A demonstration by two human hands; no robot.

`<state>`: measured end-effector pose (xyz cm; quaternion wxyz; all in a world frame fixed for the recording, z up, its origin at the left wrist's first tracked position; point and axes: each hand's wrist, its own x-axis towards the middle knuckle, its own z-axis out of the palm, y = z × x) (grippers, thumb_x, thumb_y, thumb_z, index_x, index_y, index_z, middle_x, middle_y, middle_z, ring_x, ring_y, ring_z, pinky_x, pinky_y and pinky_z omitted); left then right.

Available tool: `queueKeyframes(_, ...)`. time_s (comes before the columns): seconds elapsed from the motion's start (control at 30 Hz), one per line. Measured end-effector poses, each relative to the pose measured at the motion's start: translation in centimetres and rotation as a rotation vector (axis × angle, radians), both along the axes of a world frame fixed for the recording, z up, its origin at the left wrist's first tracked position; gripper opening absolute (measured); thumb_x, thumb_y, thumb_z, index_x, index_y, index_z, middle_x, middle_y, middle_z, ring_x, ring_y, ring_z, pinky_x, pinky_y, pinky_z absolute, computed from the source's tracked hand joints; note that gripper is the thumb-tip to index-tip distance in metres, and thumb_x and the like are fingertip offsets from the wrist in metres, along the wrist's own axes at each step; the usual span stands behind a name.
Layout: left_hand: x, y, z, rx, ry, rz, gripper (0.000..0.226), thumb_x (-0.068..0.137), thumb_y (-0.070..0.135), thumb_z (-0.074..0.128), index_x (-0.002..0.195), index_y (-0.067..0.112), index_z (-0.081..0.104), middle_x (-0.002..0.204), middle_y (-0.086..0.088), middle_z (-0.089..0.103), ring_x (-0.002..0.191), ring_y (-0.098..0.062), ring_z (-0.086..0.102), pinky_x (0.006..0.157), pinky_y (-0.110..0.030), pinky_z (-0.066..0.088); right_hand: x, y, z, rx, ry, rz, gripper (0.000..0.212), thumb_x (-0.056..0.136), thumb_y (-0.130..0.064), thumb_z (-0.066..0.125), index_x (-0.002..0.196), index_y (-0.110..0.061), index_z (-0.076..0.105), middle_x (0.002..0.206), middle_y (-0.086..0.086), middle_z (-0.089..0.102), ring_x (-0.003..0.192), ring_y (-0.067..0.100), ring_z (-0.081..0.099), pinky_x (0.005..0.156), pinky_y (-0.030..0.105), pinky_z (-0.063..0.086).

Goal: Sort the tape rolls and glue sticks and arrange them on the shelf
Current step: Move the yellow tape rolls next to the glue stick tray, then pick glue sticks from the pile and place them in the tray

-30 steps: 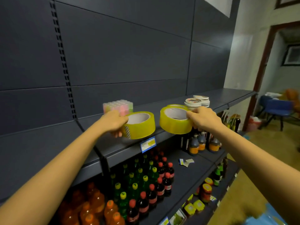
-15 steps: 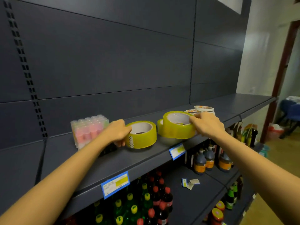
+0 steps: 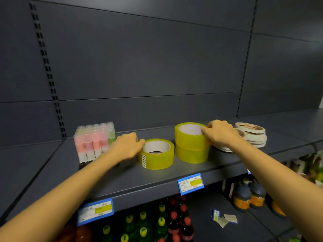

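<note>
Touching both hands (image 3: 173,138): tape rolls (image 3: 174,149)

Shelf (image 3: 157,179) contents, counted: three yellow tape rolls, one single (image 3: 157,154) and two stacked (image 3: 191,143) right of it; one glue-stick pack (image 3: 95,141) at left; flat white rolls (image 3: 251,135) at right, number indistinct.

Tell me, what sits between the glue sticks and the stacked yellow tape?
In the head view, the left hand and a single yellow tape roll it touches.

Both hands (image 3: 128,145) (image 3: 219,132) outstretched, fingers curled
</note>
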<state>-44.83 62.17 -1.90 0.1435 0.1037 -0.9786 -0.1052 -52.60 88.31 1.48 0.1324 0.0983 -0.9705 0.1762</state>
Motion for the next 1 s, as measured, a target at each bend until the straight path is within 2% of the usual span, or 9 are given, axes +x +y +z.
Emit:
queueKeyframes(0.07,0.8,-0.1,0.4,-0.028,0.081,0.061,0.038,0.096,0.039,0.04,0.103,0.004,0.052,0.111,-0.023,0.063,0.103,-0.038,0.057,0.083,-0.039,0.043,-0.7,0.1,0.4,0.125,0.042,0.015,0.042,0.093,-0.042,0.042,0.105,-0.009,0.064,0.108,0.018,0.064,0.101,0.036,0.057,0.072,0.033,0.037)
queueKeyframes(0.13,1.7,-0.1,0.9,-0.07,0.162,0.121,0.037,0.095,0.037,0.043,0.106,0.003,0.051,0.106,-0.023,0.063,0.101,-0.039,0.056,0.082,-0.041,0.044,-1.1,0.0,1.3,0.216,0.212,0.026,0.041,0.092,-0.043,0.043,0.106,-0.013,0.066,0.108,0.015,0.065,0.1,0.035,0.058,0.07,0.033,0.037)
queueKeyframes(0.2,2.8,-0.1,1.4,-0.132,0.257,0.183,0.034,0.094,0.033,0.046,0.106,0.002,0.052,0.105,-0.022,0.062,0.1,-0.039,0.055,0.08,-0.042,0.043,-0.9,-0.5,2.5,0.165,0.358,0.12,0.035,0.09,-0.042,0.046,0.104,-0.018,0.067,0.108,0.009,0.065,0.097,0.034,0.059,0.067,0.03,0.035)
queueKeyframes(0.3,4.8,0.0,1.8,-0.255,0.352,0.303,0.03,0.093,0.033,0.044,0.101,0.006,0.053,0.1,-0.015,0.063,0.094,-0.033,0.056,0.07,-0.037,0.041,0.0,-2.6,3.4,0.04,0.446,0.404,0.027,0.089,-0.038,0.05,0.108,-0.026,0.065,0.111,0.0,0.061,0.1,0.029,0.058,0.069,0.03,0.035)
queueKeyframes(0.4,7.9,-0.6,1.7,-0.298,0.367,0.421,0.028,0.092,0.034,0.043,0.102,0.012,0.055,0.093,-0.007,0.066,0.088,-0.029,0.058,0.063,-0.03,0.038,1.8,-6.2,3.1,-0.01,0.445,0.664,0.023,0.089,-0.033,0.051,0.106,-0.028,0.066,0.108,-0.003,0.062,0.101,0.024,0.058,0.072,0.03,0.038)
queueKeyframes(0.5,12.4,-1.6,0.7,-0.361,0.341,0.511,0.027,0.091,0.036,0.045,0.101,0.013,0.054,0.092,-0.005,0.067,0.088,-0.027,0.06,0.061,-0.029,0.037,4.6,-10.9,1.1,-0.016,0.435,0.895,0.023,0.089,-0.029,0.051,0.107,-0.025,0.066,0.109,-0.002,0.064,0.103,0.023,0.058,0.081,0.032,0.043)
queueKeyframes(0.73,26.5,-4.6,-1.4,-0.441,0.14,0.775,0.037,0.094,0.047,0.039,0.108,0.016,0.053,0.104,-0.002,0.065,0.099,-0.023,0.059,0.067,-0.032,0.037,13.6,-21.0,-2.3,0.008,0.307,1.278,0.029,0.091,-0.031,0.05,0.118,-0.024,0.06,0.122,-0.003,0.061,0.111,0.022,0.057,0.086,0.032,0.046)
queueKeyframes(0.83,31.9,-6.2,-1.6,-0.466,0.1,0.866,0.036,0.093,0.047,0.039,0.105,0.015,0.052,0.106,-0.005,0.065,0.102,-0.025,0.058,0.072,-0.034,0.041,17.9,-24.7,-2.7,0.003,0.28,1.398,0.029,0.093,-0.032,0.05,0.12,-0.025,0.058,0.122,-0.005,0.059,0.111,0.019,0.055,0.086,0.033,0.046)
queueKeyframes(1.0,38.5,-9.6,-2.1,-0.459,0.088,0.961,0.033,0.093,0.045,0.04,0.097,0.015,0.05,0.104,-0.009,0.065,0.099,-0.028,0.059,0.069,-0.033,0.039,23.7,-30.6,-3.1,0.027,0.253,1.468,0.031,0.092,-0.036,0.049,0.121,-0.028,0.056,0.122,-0.007,0.057,0.109,0.016,0.055,0.078,0.028,0.04)
